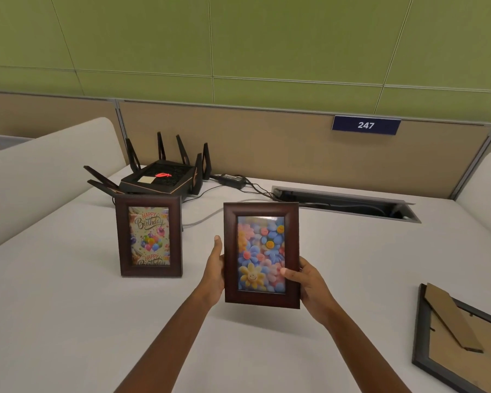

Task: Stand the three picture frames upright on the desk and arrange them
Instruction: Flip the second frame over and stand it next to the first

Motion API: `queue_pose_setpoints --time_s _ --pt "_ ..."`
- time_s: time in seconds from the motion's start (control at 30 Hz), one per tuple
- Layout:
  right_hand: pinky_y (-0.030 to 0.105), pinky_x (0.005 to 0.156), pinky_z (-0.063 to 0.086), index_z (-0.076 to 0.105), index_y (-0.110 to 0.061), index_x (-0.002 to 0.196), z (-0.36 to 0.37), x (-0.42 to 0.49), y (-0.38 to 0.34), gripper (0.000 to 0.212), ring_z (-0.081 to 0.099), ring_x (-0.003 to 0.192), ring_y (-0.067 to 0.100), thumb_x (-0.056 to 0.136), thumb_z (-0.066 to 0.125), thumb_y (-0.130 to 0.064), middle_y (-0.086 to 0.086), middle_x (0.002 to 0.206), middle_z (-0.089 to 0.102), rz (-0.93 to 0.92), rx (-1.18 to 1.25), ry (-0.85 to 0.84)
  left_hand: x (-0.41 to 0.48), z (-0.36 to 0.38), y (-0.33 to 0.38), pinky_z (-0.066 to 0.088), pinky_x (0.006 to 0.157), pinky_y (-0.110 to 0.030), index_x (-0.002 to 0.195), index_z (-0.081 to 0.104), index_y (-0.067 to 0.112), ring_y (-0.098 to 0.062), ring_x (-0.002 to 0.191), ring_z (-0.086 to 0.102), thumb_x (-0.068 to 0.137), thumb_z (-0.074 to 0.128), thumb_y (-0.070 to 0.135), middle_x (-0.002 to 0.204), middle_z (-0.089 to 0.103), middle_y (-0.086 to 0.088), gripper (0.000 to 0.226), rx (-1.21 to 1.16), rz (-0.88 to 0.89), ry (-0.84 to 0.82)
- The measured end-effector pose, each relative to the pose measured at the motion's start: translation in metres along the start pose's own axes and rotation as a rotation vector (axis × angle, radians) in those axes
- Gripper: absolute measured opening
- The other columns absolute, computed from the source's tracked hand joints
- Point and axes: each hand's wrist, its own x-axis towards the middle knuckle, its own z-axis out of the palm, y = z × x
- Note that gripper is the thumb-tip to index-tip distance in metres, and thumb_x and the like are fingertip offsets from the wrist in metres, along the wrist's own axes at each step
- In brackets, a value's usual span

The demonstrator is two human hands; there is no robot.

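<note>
Flower frame point(261, 255): we hold it upright above the table point(352, 265), near centre.
Left hand point(214, 269): our fingers grip its left edge.
Right hand point(309, 285): fingers clasp its right edge, thumb on the glass.
Birthday frame point(149, 236): standing upright, left of ours.
Black frame point(462, 336): face down, far right, stand showing.
Router point(165, 177): behind the birthday frame.

Our single head-worn view, we look forward and down at the desk point(352, 265), close in, partition wall point(267, 137) behind
</note>
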Motion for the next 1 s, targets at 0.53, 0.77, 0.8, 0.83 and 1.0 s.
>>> queue_pose_setpoints --time_s 0.53,0.77,0.8,0.83,1.0 --pt "0.02 0.06 0.058 0.048 -0.012 0.111 0.016 0.06 0.003 0.038 0.062 0.087 0.021 0.079 0.048 0.009 0.0 0.096 0.062 0.048 -0.092 0.002 0.035 -0.013 0.018 0.041 0.099 -0.045 0.126 0.051 0.008 -0.028 0.104 0.055 0.095 0.016 0.05 0.134 0.053 -0.016 0.063 0.058 0.052 0.093" --pt "0.019 0.062 0.057 0.047 -0.015 0.109 0.02 0.081 0.005 0.042 0.061 0.088 0.019 0.078 0.047 0.013 0.0 0.099 0.061 0.058 -0.094 -0.032 0.051 -0.019 0.024 0.04 0.1 -0.044 0.128 0.05 0.005 -0.029 0.105 0.054 0.094 0.014 0.051 0.134 0.052 -0.018 0.067 0.05 0.053 0.111" --pt "0.019 0.062 0.057 0.047 -0.015 0.108 0.02 0.083 0.006 0.043 0.061 0.089 0.018 0.077 0.047 0.014 0.001 0.1 0.06 0.061 -0.101 -0.035 0.054 -0.02 0.024 0.04 0.1 -0.043 0.128 0.05 0.005 -0.028 0.103 0.054 0.094 0.014 0.051 0.135 0.052 -0.018 0.067 0.042 0.055 0.118" --pt "0.019 0.062 0.056 0.047 -0.016 0.108 0.02 0.085 0.006 0.043 0.061 0.089 0.017 0.077 0.047 0.014 0.001 0.101 0.06 0.063 -0.106 -0.037 0.056 -0.021 0.024 0.04 0.1 -0.043 0.128 0.05 0.005 -0.028 0.103 0.054 0.094 0.015 0.052 0.135 0.052 -0.018 0.068 0.036 0.058 0.125" --pt "0.021 0.066 0.056 0.047 -0.016 0.108 0.016 0.095 0.011 0.044 0.059 0.093 0.018 0.077 0.046 0.015 0.005 0.108 0.058 0.071 -0.129 -0.04 0.064 -0.021 0.023 0.039 0.102 -0.044 0.128 0.05 0.005 -0.035 0.115 0.053 0.094 0.014 0.051 0.135 0.051 -0.018 0.067 0.029 0.04 0.132"
